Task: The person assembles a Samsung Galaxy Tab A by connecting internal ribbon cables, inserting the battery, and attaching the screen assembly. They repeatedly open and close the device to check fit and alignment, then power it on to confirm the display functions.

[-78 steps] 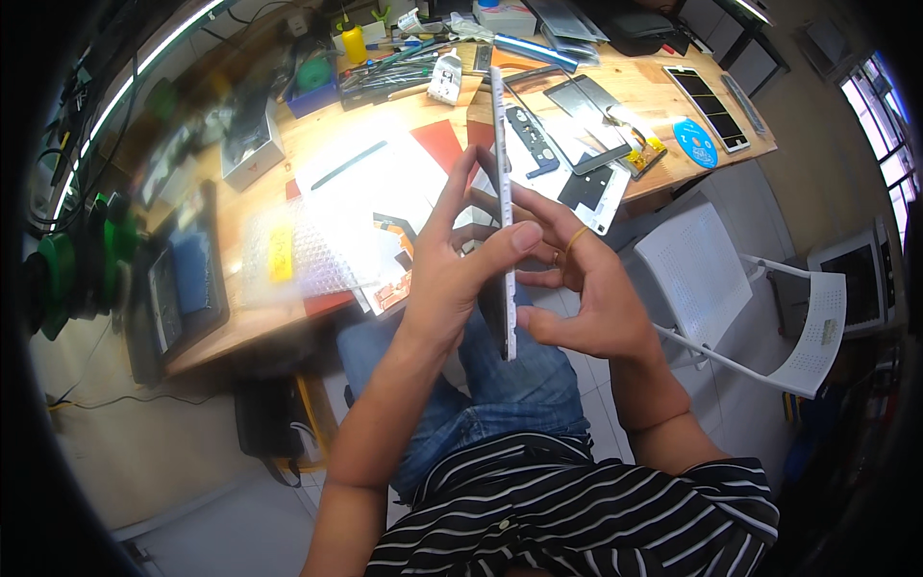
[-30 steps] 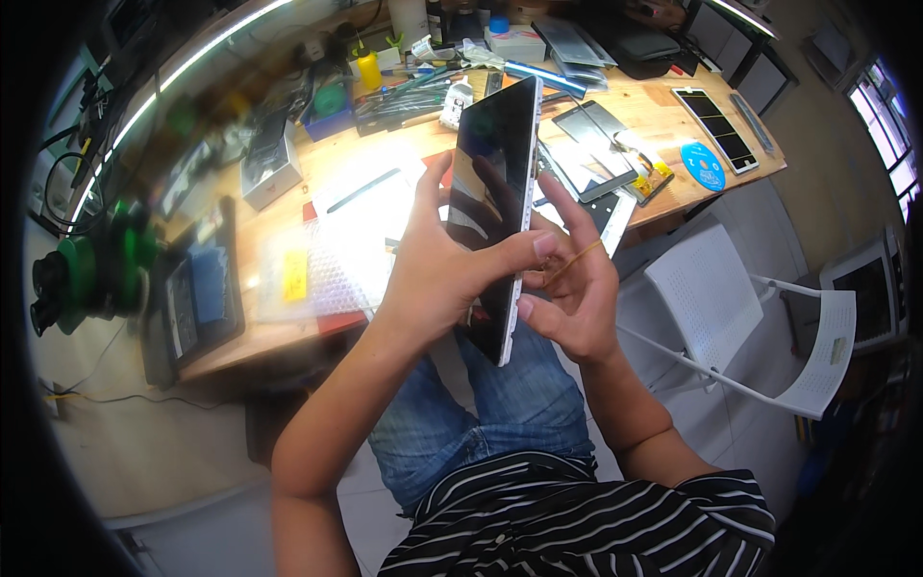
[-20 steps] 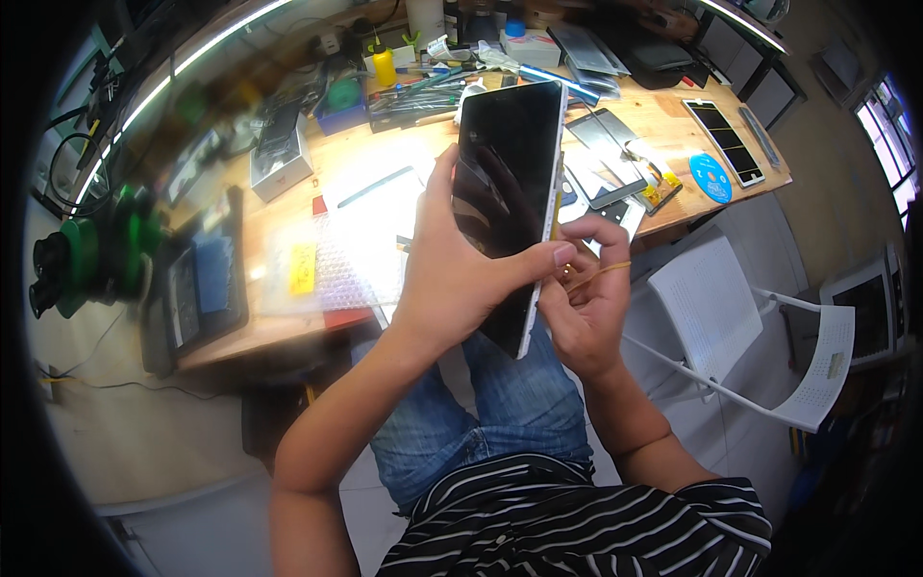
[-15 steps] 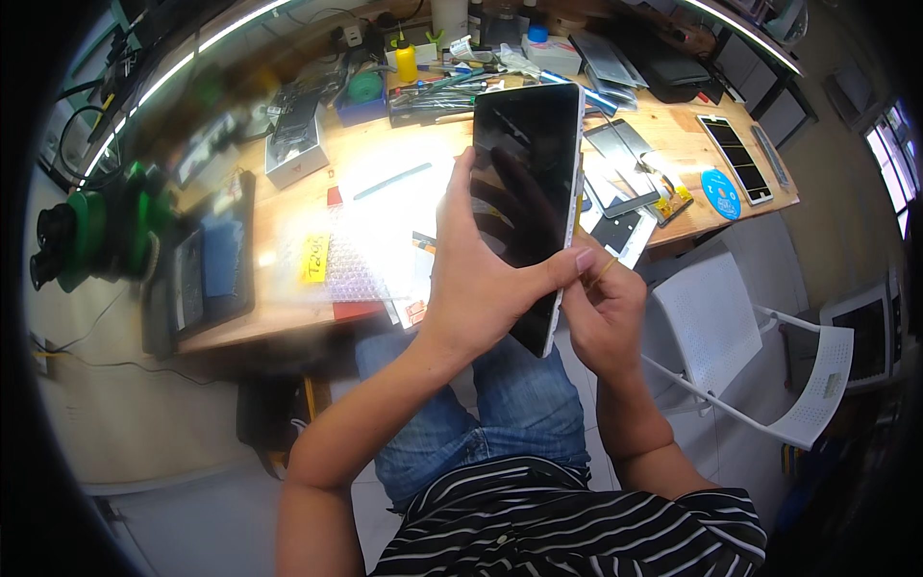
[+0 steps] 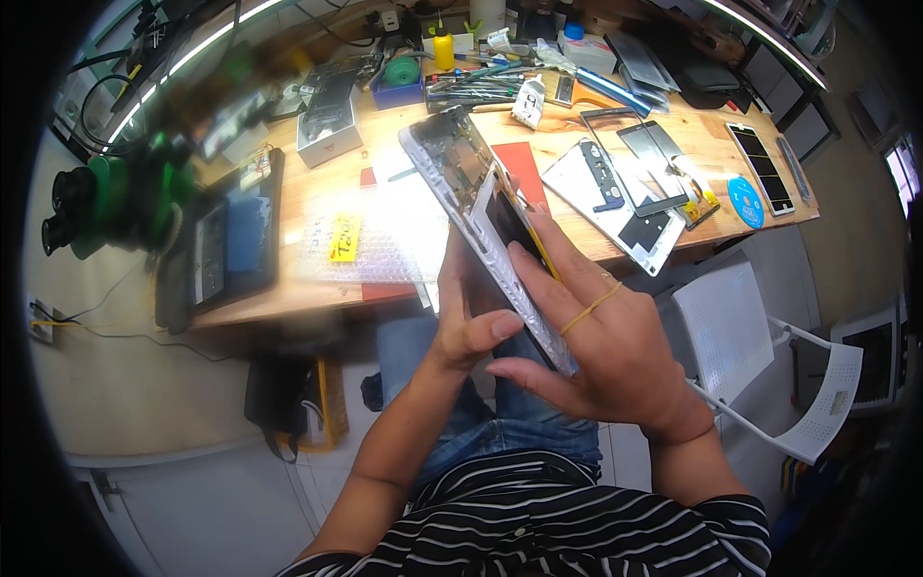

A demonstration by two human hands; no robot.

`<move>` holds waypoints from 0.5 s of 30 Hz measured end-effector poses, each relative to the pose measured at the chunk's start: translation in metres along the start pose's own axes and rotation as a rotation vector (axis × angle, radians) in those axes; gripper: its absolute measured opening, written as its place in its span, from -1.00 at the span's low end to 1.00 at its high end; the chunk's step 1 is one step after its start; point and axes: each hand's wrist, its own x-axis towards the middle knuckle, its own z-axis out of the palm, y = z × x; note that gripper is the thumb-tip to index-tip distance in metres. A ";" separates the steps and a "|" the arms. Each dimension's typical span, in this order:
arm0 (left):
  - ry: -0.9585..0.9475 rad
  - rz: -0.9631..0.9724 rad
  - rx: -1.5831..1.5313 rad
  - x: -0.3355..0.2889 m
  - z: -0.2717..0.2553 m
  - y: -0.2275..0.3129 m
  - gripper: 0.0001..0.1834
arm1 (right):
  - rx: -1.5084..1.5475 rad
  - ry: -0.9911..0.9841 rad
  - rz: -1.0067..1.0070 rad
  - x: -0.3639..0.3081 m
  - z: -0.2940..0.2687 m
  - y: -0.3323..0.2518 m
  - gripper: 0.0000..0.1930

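"Fingers of the right hand: what have they got?"

"The opened tablet, gripped with fingers spread across its bare back. The left hand clasps the screen side, partly hidden."

"Which way's it lying?"

"Midair, tilted, top end toward eleven o'clock, circuit board showing. I'd call this step looking it over."

"And the next move?"

"Calls for a steady edge grip, I reckon, off that board. Toward two o'clock, a white panel lies on the workbench."

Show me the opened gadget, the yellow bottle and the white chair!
Opened gadget (image 5: 490, 240): head view, on its pale frame.
Yellow bottle (image 5: 443, 52): head view, middle of its body.
White chair (image 5: 726, 332): head view, on its larger panel.
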 end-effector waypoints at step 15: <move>0.086 -0.058 -0.163 -0.009 -0.016 0.002 0.17 | 0.038 0.135 -0.021 0.012 0.004 0.010 -0.49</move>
